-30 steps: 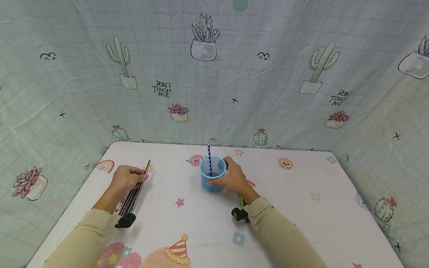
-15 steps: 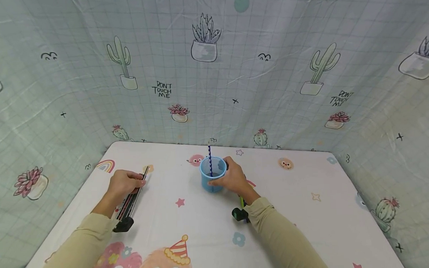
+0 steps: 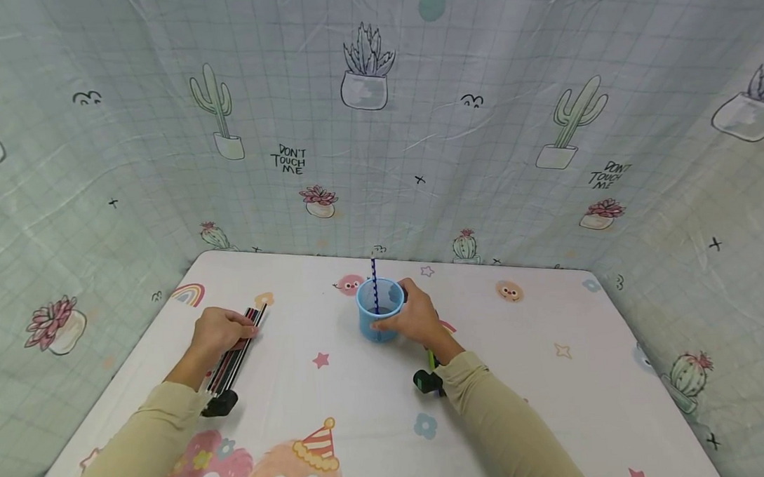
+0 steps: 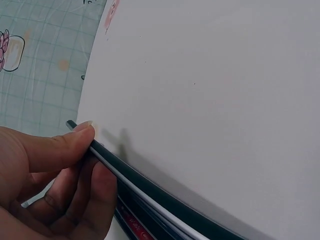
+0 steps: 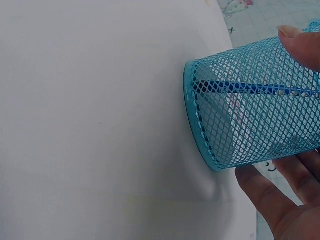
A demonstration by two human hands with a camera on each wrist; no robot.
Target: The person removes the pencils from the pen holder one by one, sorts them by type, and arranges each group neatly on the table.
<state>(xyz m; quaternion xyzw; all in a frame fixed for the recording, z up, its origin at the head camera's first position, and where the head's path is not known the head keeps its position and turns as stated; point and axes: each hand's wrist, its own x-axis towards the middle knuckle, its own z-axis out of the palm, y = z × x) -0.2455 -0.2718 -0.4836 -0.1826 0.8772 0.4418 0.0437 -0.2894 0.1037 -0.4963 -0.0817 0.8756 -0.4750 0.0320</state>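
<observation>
My left hand [image 3: 217,335] is at the table's left side, thumb and fingers pinching the upper end of a dark pencil with a pale stripe [image 4: 145,185]. Beneath it lie several more dark pencils [image 3: 231,363], side by side; one shows a red band with lettering in the left wrist view. My right hand [image 3: 416,314] grips a light blue mesh pen cup [image 3: 375,328] from its right side, thumb on the near face. The cup stands upright on the table. A blue patterned pencil [image 5: 240,88] leans inside it and rises above the rim.
Something bright green [image 3: 431,359] lies partly hidden under my right wrist. Black wrist cameras [image 3: 428,381] hang below both wrists. The white table [image 3: 540,415] has printed cartoons; patterned cloth [image 3: 379,147] rises behind and at both sides.
My left hand has shifted a little toward me, and the pencil ends by it have come nearer too. The right hand and the pen cup have stayed in place.
</observation>
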